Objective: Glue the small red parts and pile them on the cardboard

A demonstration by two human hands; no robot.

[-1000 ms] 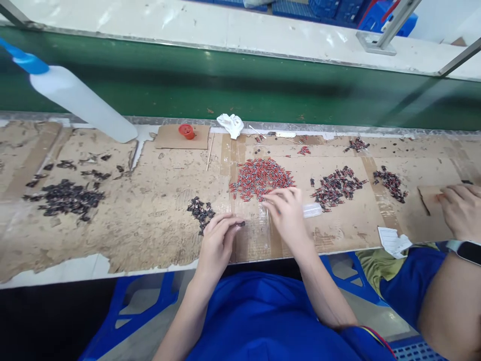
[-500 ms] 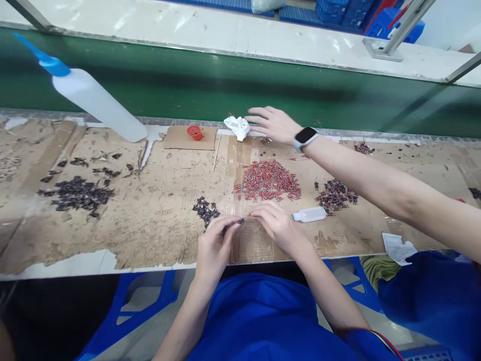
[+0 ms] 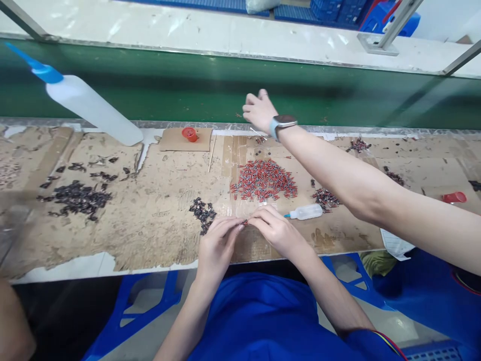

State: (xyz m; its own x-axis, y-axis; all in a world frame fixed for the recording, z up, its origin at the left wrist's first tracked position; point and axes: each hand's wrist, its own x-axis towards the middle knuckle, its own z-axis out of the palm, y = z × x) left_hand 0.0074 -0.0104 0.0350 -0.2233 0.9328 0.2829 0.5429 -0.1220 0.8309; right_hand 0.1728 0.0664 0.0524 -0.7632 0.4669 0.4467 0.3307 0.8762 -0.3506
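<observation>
I have a small dark-and-red piece at my fingertips, above the near part of the cardboard. My left hand pinches it from the left, thumb and fingers drawn together with hardly any gap; my right hand closes on its right end, fingers bent and tips nearly meeting my left ones.

For so slight a thing, I judge it best to let the left pinch stay firm and quiet while the right makes only fine movements, both ends kept in line and both wrists low. Light pressure should do; a hard squeeze could make it slip sideways. Working clear of the heap of red-and-silver pieces just beyond, and the cluster of black pieces beside my left fingers, would make a dropped piece easier to find.

My fingers cover most of what I hold, so I cannot tell whether it is one piece or two touching. My right thumb is largely hidden. To the right, a co-worker's forearm crosses in front of part of the dark red pile, beyond the small squeeze bottle. The co-worker's hand is slightly blurred, and whether it holds anything is unclear.
</observation>
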